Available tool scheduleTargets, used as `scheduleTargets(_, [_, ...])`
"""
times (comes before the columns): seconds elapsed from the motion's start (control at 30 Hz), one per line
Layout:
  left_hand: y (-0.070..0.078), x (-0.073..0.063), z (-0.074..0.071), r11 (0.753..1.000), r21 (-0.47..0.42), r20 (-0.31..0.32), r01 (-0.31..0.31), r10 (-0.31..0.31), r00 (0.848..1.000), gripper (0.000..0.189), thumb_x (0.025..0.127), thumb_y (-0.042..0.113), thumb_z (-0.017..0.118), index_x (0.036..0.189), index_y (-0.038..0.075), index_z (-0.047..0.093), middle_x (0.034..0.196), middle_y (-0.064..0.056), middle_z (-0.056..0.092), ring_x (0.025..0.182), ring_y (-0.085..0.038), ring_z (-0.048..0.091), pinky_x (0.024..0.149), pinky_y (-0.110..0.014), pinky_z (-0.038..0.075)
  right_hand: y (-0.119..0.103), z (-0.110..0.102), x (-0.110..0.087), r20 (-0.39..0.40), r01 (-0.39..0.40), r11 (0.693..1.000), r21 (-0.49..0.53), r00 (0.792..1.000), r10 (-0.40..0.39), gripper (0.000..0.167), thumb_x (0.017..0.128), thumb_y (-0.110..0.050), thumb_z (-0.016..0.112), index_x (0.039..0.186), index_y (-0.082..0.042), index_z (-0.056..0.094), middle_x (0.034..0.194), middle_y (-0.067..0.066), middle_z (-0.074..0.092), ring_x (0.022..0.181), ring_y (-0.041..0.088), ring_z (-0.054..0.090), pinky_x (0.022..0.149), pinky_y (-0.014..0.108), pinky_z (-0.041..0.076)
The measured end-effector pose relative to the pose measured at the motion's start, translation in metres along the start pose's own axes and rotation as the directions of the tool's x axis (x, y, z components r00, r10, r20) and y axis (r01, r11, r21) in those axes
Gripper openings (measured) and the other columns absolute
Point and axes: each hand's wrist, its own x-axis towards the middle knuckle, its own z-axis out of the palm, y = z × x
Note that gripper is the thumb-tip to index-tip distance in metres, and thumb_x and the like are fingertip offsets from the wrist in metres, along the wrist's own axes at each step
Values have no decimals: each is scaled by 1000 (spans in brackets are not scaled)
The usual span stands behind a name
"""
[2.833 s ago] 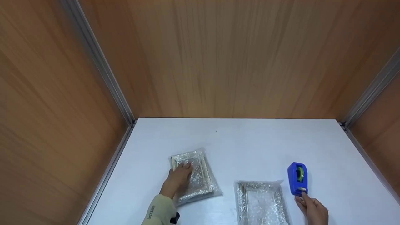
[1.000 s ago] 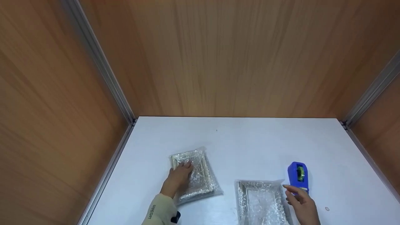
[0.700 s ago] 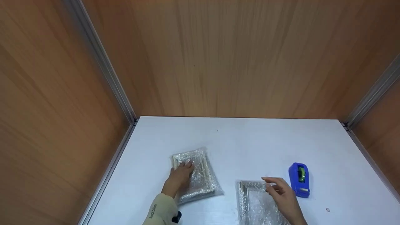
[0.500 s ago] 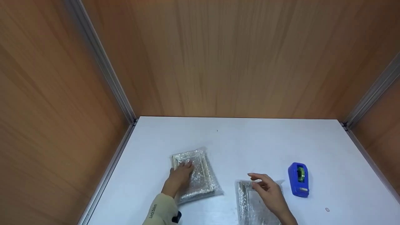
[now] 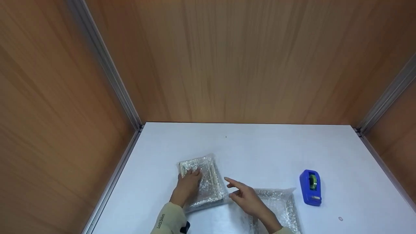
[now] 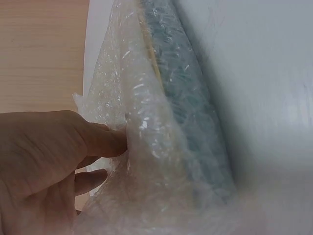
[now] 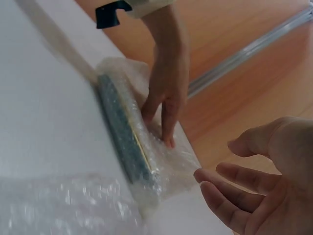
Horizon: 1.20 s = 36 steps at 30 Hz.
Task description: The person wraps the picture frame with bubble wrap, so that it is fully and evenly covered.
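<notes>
A picture frame in bubble wrap point(image 5: 210, 190) lies tilted on the table, left of centre in the head view. My left hand point(image 5: 188, 186) rests on its upper face, thumb and fingers spread on the wrap. The left wrist view shows the thumb against the film point(image 6: 146, 122) and a bluish side of the package. To the right of this package hovers my right hand point(image 5: 246, 197), index finger reaching out and thumb apart. In the right wrist view its fingers point(image 7: 244, 188) are loosely bent; no held thing is visible between them.
A second bubble-wrapped frame point(image 5: 286, 202) lies partly beneath my right forearm. A blue tape dispenser point(image 5: 305, 187) with a green roll stands farther right, near a small clear ring-like bit point(image 5: 340, 218). Wooden panels point(image 5: 224, 61) enclose the white table point(image 5: 260, 152).
My right hand has left the tape dispenser's cutter and moved left across the second frame towards the first package. The small clear bit now shows on the table. My left hand stays put.
</notes>
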Motion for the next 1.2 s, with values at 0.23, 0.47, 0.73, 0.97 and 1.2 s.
scheduleTargets(0.23, [2,5,1,994,102,-44,-32,37,998,42,95,14,53,137,11,51,148,-6,44,136,-35,40,107,-63,31,-4,29,27,93,-8,1000,-2,996,8,59,96,-9,52,150,-25,32,145,22,42,116,36,59,93,40,52])
scheduleTargets(0.47, [1,8,-1,983,167,-47,-70,79,996,44,91,4,56,134,14,54,146,-5,46,132,-33,45,104,-61,37,1,56,50,51,-7,998,-68,999,10,60,98,-4,43,152,-21,26,143,19,46,122,36,55,102,47,44])
scheduleTargets(0.73, [-7,11,-1,978,146,-78,-146,159,984,47,85,3,65,130,16,58,142,-7,51,126,-35,50,102,-55,42,14,69,67,22,-13,1000,-3,1000,13,63,95,5,41,152,-18,27,136,21,51,115,31,60,90,35,53])
scheduleTargets(0.97, [-17,12,1,983,-18,-78,-182,181,980,47,84,6,68,130,13,59,145,-9,48,135,-38,41,110,-53,34,19,71,74,-4,56,998,19,998,-56,61,94,8,40,151,-10,26,136,25,50,114,34,61,89,34,53])
scheduleTargets(1.2, [-20,9,2,978,-98,-53,-185,180,982,44,89,7,60,132,12,57,147,-10,44,138,-39,35,112,-54,30,20,76,73,-2,73,995,-71,997,-74,64,92,11,42,151,-7,25,132,23,55,117,34,58,96,43,50])
